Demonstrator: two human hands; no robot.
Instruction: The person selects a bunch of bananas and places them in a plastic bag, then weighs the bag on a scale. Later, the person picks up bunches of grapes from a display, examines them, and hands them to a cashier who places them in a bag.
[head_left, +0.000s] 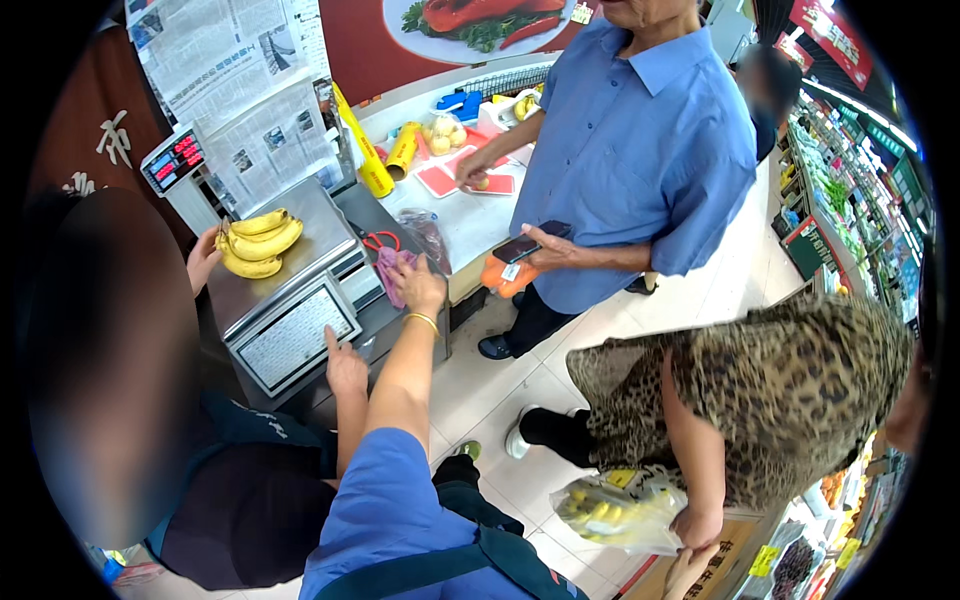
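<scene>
My left hand (418, 289), with a gold bracelet at the wrist, reaches over a pink cloth (390, 276) beside the scale. Its fingers are spread and overlap the cloth; whether they grip it is hidden. Red-handled scissors (382, 240) lie just beyond. A bunch of yellow bananas (259, 244) rests on the steel weighing plate (307, 202) of the scale. One hand of a co-worker (204, 259) touches the bananas, while the other (346, 367) points at the key panel (296, 337). What seems to be my right hand (688, 574) is partly cut off at lower right.
A person in a blue shirt (630, 150) holds a phone (532, 240) and an orange package (508, 276) across the counter (472, 232). Red trays (439, 180) and yellow film rolls (405, 150) lie there. At right, someone in leopard print (795, 382) carries a banana bag (615, 510).
</scene>
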